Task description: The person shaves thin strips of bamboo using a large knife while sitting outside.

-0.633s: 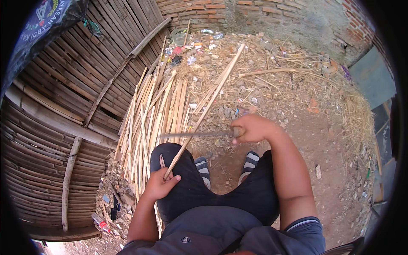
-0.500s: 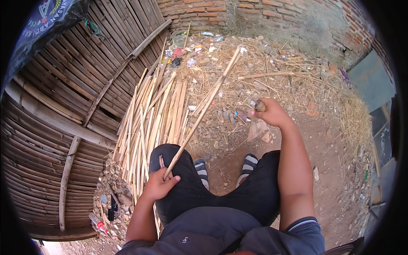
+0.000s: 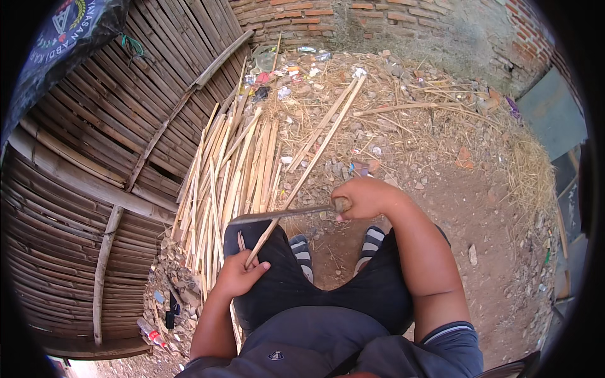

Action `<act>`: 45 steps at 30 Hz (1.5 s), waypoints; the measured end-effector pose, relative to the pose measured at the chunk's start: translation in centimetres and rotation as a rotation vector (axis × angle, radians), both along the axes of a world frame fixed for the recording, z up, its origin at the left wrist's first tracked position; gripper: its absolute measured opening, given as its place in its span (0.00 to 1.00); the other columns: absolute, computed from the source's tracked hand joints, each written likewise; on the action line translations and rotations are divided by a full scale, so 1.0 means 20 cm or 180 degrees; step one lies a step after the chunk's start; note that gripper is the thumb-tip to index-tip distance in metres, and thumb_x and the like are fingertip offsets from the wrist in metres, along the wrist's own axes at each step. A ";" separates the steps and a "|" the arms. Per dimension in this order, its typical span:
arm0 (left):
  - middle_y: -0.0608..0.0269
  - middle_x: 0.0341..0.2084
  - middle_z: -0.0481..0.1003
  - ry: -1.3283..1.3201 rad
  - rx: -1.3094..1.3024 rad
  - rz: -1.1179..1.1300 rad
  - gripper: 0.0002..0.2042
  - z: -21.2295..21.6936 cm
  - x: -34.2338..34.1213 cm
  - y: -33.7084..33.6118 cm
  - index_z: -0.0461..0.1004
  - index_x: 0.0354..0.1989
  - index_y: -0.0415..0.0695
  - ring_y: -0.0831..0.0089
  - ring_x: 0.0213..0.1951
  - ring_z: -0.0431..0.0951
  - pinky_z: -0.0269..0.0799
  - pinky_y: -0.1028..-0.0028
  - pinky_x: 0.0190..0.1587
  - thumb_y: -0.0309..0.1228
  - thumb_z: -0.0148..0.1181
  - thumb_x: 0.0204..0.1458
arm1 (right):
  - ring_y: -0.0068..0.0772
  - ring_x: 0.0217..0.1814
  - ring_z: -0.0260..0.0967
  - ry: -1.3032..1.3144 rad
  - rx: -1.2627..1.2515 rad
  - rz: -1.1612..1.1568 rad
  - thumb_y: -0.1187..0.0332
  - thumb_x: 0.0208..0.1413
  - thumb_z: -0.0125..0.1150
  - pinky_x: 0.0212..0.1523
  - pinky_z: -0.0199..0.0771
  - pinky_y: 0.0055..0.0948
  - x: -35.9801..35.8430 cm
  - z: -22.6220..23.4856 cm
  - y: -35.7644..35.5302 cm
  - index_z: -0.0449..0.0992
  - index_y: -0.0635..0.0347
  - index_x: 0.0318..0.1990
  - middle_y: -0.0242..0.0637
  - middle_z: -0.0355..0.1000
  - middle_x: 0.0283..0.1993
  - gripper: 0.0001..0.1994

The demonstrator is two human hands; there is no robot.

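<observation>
My left hand (image 3: 242,275) is closed around the near end of a long, thin bamboo strip (image 3: 321,148), resting over my left thigh. The strip slants away from me to the upper right. A short brownish piece (image 3: 241,240) pokes up beside the fingers of that hand. My right hand (image 3: 362,197) grips the wooden handle of a machete (image 3: 283,214). Its long dark blade points left and crosses the strip a little beyond my left hand, above my left knee. Whether the edge touches the strip I cannot tell.
A heap of split bamboo strips (image 3: 217,183) lies left of my legs, beside a bamboo-slat wall (image 3: 82,157). Dry straw, stones and litter cover the ground ahead, up to a brick wall (image 3: 378,25). A plastic bottle (image 3: 150,331) lies at lower left, and grey panels (image 3: 554,116) stand at right.
My right hand has swung inward to the left and nearer, bringing the machete blade across the strip. The strip's far end has dropped slightly rightward. My left hand has hardly moved.
</observation>
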State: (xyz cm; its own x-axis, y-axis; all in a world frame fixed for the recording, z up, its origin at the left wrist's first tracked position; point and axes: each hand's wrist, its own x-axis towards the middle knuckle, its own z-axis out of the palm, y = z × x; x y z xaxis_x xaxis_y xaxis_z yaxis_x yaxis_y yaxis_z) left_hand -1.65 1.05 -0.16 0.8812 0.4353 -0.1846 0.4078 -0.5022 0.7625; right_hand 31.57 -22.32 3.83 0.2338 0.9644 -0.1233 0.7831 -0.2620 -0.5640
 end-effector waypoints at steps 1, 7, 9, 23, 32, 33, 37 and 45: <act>0.71 0.15 0.68 -0.0060 -0.0010 0.0028 0.17 -0.01 -0.01 0.00 0.73 0.28 0.43 0.82 0.20 0.66 0.63 0.72 0.24 0.37 0.76 0.57 | 0.54 0.46 0.79 0.0058 0.0019 -0.0200 0.54 0.52 0.76 0.50 0.76 0.48 0.05 -0.02 -0.01 0.80 0.61 0.46 0.49 0.81 0.41 0.22; 0.70 0.15 0.69 0.0014 0.0085 -0.0027 0.17 0.01 0.01 -0.01 0.73 0.28 0.42 0.80 0.20 0.67 0.64 0.72 0.24 0.38 0.76 0.56 | 0.54 0.50 0.79 0.0306 0.0291 -0.2018 0.53 0.53 0.76 0.53 0.77 0.48 0.32 -0.05 -0.19 0.81 0.62 0.49 0.53 0.81 0.44 0.24; 0.69 0.15 0.69 0.0070 0.0107 -0.0046 0.17 0.02 0.02 -0.01 0.73 0.28 0.42 0.80 0.20 0.67 0.64 0.72 0.24 0.38 0.76 0.56 | 0.55 0.50 0.79 0.0309 0.0340 -0.2049 0.53 0.53 0.76 0.53 0.77 0.48 0.32 -0.05 -0.21 0.81 0.63 0.48 0.54 0.81 0.44 0.24; 0.70 0.16 0.69 -0.0057 0.0112 0.0077 0.17 0.01 0.00 -0.02 0.73 0.28 0.42 0.80 0.20 0.66 0.64 0.72 0.24 0.38 0.76 0.56 | 0.55 0.49 0.80 0.0177 -0.0005 -0.0674 0.55 0.53 0.76 0.52 0.76 0.50 0.14 0.05 -0.09 0.82 0.58 0.47 0.51 0.81 0.44 0.20; 0.73 0.18 0.69 0.0128 0.0076 -0.0035 0.15 0.03 0.02 -0.02 0.72 0.29 0.43 0.83 0.23 0.66 0.64 0.75 0.26 0.34 0.75 0.57 | 0.55 0.50 0.80 0.0070 0.0416 -0.1708 0.53 0.52 0.76 0.54 0.77 0.48 0.28 -0.05 -0.21 0.81 0.62 0.48 0.53 0.81 0.45 0.24; 0.73 0.18 0.69 0.0116 0.0047 -0.0016 0.15 0.04 0.03 -0.03 0.72 0.29 0.43 0.83 0.23 0.66 0.64 0.75 0.26 0.35 0.75 0.57 | 0.56 0.51 0.80 -0.0076 0.0385 -0.1423 0.53 0.52 0.76 0.54 0.77 0.48 0.26 -0.06 -0.18 0.81 0.62 0.49 0.53 0.81 0.46 0.24; 0.72 0.16 0.69 -0.0018 -0.0027 0.0068 0.17 0.01 0.01 -0.01 0.72 0.28 0.43 0.82 0.21 0.66 0.64 0.73 0.25 0.37 0.75 0.57 | 0.57 0.52 0.79 0.0020 -0.0173 -0.0325 0.53 0.53 0.75 0.54 0.77 0.49 0.07 -0.02 -0.04 0.80 0.60 0.49 0.52 0.81 0.45 0.23; 0.70 0.15 0.69 -0.0049 0.0067 0.0069 0.18 0.01 0.00 -0.03 0.73 0.27 0.42 0.81 0.19 0.66 0.64 0.72 0.24 0.38 0.76 0.56 | 0.55 0.49 0.80 0.0032 0.0187 -0.1185 0.55 0.53 0.75 0.51 0.77 0.50 0.21 0.05 -0.15 0.80 0.62 0.45 0.52 0.81 0.43 0.21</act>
